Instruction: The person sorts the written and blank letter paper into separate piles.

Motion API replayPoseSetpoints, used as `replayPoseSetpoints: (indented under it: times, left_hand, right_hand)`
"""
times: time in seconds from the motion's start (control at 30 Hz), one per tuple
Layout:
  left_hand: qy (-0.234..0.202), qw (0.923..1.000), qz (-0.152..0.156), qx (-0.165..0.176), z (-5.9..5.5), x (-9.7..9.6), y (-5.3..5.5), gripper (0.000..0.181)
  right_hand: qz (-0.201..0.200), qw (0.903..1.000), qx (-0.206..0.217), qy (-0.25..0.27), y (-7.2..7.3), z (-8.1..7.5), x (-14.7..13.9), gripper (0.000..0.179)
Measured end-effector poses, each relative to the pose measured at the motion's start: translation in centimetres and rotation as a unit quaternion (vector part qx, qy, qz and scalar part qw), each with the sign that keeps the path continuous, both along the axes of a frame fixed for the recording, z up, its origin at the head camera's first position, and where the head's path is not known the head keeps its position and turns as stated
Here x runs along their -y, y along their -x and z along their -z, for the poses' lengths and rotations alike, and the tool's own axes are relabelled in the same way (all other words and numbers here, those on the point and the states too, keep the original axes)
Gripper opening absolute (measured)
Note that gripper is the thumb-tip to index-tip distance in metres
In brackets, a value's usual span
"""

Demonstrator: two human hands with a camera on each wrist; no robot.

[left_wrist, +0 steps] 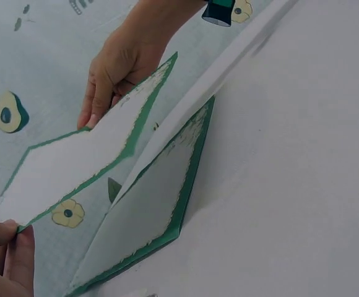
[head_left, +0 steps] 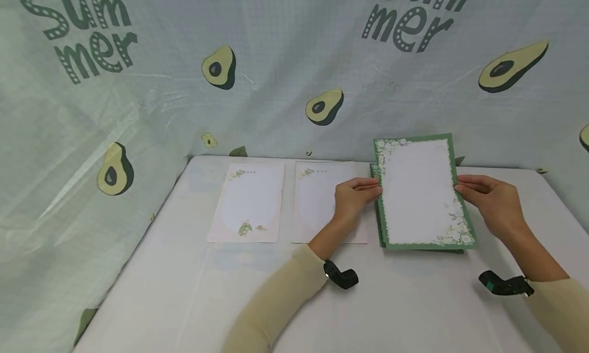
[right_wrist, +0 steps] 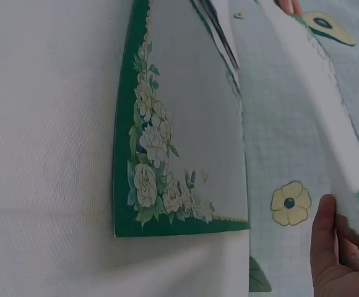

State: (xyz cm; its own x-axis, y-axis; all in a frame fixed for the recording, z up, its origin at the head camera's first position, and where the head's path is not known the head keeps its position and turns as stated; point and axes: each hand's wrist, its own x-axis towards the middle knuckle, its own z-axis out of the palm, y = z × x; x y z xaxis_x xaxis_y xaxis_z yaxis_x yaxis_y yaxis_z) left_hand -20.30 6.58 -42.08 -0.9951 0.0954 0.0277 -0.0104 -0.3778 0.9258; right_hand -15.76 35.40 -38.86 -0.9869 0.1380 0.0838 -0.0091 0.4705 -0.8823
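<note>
A sheet of paper point(head_left: 416, 194) with a green border and white flowers is held up off the table, face toward the head camera. My left hand point(head_left: 354, 199) pinches its left edge between thumb and fingers. At the right edge my right hand point(head_left: 492, 202) pinches it the same way. Beneath it lies green-bordered paper point(right_wrist: 185, 142) with a like flower pattern, mostly hidden by the raised sheet in the head view. The left wrist view shows a gap between the raised sheet point(left_wrist: 74, 167) and the paper below point(left_wrist: 151, 204).
Left of the hands, pale paper point(head_left: 315, 199) with a small green print lies partly under my left forearm. Farther left is a similar pale sheet point(head_left: 248, 204). All rest on a white-covered table point(head_left: 184, 291). An avocado-print cloth point(head_left: 276, 61) hangs behind the table.
</note>
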Motion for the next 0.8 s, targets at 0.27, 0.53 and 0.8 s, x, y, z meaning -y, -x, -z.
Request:
replayPoseSetpoints:
  times: [0.27,0.53,0.8]
  left_hand:
    - [-0.013,0.9995,-0.019,0.021,-0.1,-1.0,0.1,0.019]
    - [-0.011,0.9993,-0.026,0.025,0.1,-1.4,0.3,0.018]
    - [-0.002,0.9994,-0.029,0.022,0.3,-2.0,0.6,0.018]
  right_hand:
    - [0.009,1.0000,-0.003,0.000,0.5,0.3,-0.4,0.034]
    - [0.020,0.9989,-0.008,-0.042,0.9,0.1,-0.3,0.043]
    - [0.037,0.9969,-0.003,-0.069,1.0,0.2,-0.5,0.046]
